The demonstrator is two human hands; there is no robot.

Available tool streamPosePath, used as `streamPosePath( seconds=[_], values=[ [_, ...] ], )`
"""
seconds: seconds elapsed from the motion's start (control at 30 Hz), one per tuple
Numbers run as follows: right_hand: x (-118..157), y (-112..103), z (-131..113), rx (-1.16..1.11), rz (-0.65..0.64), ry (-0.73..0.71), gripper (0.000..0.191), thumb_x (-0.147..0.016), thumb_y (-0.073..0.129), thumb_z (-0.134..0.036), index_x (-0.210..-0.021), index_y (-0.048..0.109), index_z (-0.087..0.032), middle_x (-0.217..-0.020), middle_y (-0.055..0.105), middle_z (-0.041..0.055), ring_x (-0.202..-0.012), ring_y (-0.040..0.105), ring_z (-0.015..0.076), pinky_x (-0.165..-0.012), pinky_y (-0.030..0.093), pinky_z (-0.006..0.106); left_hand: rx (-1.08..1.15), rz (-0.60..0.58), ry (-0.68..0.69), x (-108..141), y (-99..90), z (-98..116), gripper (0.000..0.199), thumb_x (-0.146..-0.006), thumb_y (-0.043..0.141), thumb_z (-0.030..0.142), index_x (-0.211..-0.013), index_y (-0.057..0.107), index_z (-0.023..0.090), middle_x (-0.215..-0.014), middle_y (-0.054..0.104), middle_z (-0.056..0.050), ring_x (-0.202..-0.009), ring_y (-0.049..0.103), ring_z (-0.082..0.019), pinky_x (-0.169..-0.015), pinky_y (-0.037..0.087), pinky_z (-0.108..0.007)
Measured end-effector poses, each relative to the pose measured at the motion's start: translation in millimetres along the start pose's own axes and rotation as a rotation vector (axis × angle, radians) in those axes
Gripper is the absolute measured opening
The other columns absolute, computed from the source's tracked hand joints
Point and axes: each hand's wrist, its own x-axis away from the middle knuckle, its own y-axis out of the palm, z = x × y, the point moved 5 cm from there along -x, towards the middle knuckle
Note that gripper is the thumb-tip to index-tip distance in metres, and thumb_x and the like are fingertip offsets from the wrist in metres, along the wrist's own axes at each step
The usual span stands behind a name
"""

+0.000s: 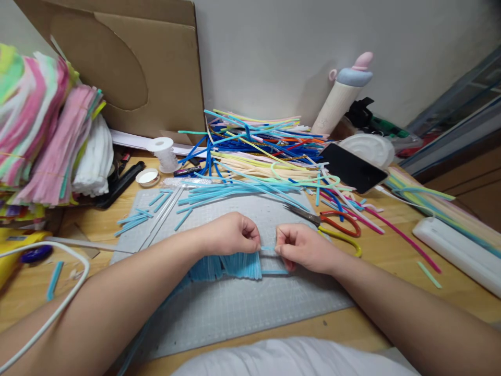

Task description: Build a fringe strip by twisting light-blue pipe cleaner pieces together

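My left hand (235,234) is closed, thumb and finger pinching a thin light blue strip (268,248) at its left end. My right hand (299,246) pinches the strip's other end, a short gap from the left. A row of light blue fuzzy stems (240,265) hangs side by side below my left hand, partly hidden by the hand and forearm. Another light blue stem (274,271) lies level beneath the gap, its right end near my right fingers. All of this is over a grey cutting mat (250,308).
Orange-and-yellow-handled scissors (340,224) lie just right of my right hand. Behind the mat is a pile of coloured stems (258,151). A black phone (354,167) leans at the back right. Bundled stems (58,141) stand left, and a white cable (70,295) crosses my left forearm.
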Motion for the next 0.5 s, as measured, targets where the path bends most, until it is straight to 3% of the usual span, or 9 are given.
streamPosePath(
  seconds=[0.23,0.3,0.37,0.5],
  values=[
    [-0.4,2.1,-3.7,0.006,-0.012,0.002,0.011,-0.071,0.054,-0.020,-0.066,0.044,-0.020,-0.048,0.054,-0.0062,-0.045,0.053,0.0093,-0.045,0.039,0.019,0.006,-0.037,-0.023,9.3,-10.2,1.1,0.029,-0.073,0.059,0.038,-0.087,0.069,0.015,-0.072,0.063,0.001,-0.065,0.051,-0.011,-0.060,0.040,-0.020],
    [1.2,2.1,-5.0,0.052,-0.050,0.008,0.010,-0.072,0.053,-0.019,-0.067,0.044,-0.020,-0.048,0.052,-0.0066,-0.044,0.052,0.0089,-0.044,0.038,0.019,0.016,0.068,-0.054,21.8,-25.1,-0.8,0.035,-0.079,0.054,0.042,-0.099,0.067,0.016,-0.087,0.068,-0.003,-0.076,0.057,-0.015,-0.068,0.043,-0.022],
    [4.2,-0.8,-6.2,0.110,-0.087,0.010,0.009,-0.074,0.051,-0.019,-0.068,0.044,-0.020,-0.048,0.048,-0.0078,-0.042,0.048,0.0082,-0.042,0.036,0.019,-0.011,0.268,-0.105,41.9,-44.0,-7.6,0.038,-0.080,0.053,0.044,-0.104,0.064,0.017,-0.100,0.067,-0.005,-0.086,0.059,-0.019,-0.074,0.045,-0.024],
    [11.3,-15.5,-13.7,0.356,-0.083,-0.069,0.011,-0.078,0.049,-0.019,-0.068,0.043,-0.020,-0.055,0.045,-0.0069,-0.047,0.046,0.0084,-0.045,0.034,0.020,-0.217,0.444,-0.212,91.3,-52.5,-30.9,0.040,-0.078,0.051,0.053,-0.103,0.062,0.022,-0.095,0.066,-0.005,-0.084,0.061,-0.023,-0.074,0.048,-0.031]
  ],
)
